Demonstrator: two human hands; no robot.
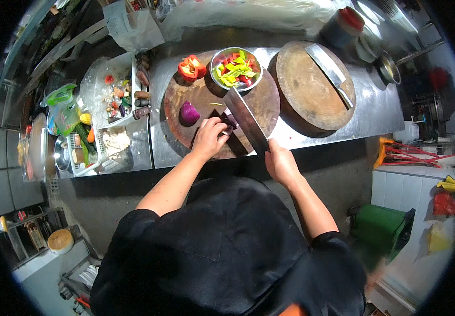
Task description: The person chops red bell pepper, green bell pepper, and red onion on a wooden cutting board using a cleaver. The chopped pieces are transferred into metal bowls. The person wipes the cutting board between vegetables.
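My right hand (282, 162) is closed around the handle of a cleaver (247, 120), its broad blade slanting up and left over the round wooden chopping board (176, 104). On the board, the fingers of my left hand (210, 138) rest on a dark piece beside the blade, partly hidden under them; purple onion pieces (230, 117) lie between fingertips and blade. A purple onion piece (190, 113) sits to the left. Behind it is a cut red bell pepper (191, 68). A steel bowl (259, 79) of chopped green and red peppers stands at the board's back.
A second round board (298, 87) with another cleaver (328, 67) lying on it stands at the right. On the left are a white tray (134, 79) of scraps and a white basket (101, 148) of vegetables. A red-lidded jar (342, 27) stands at the back right.
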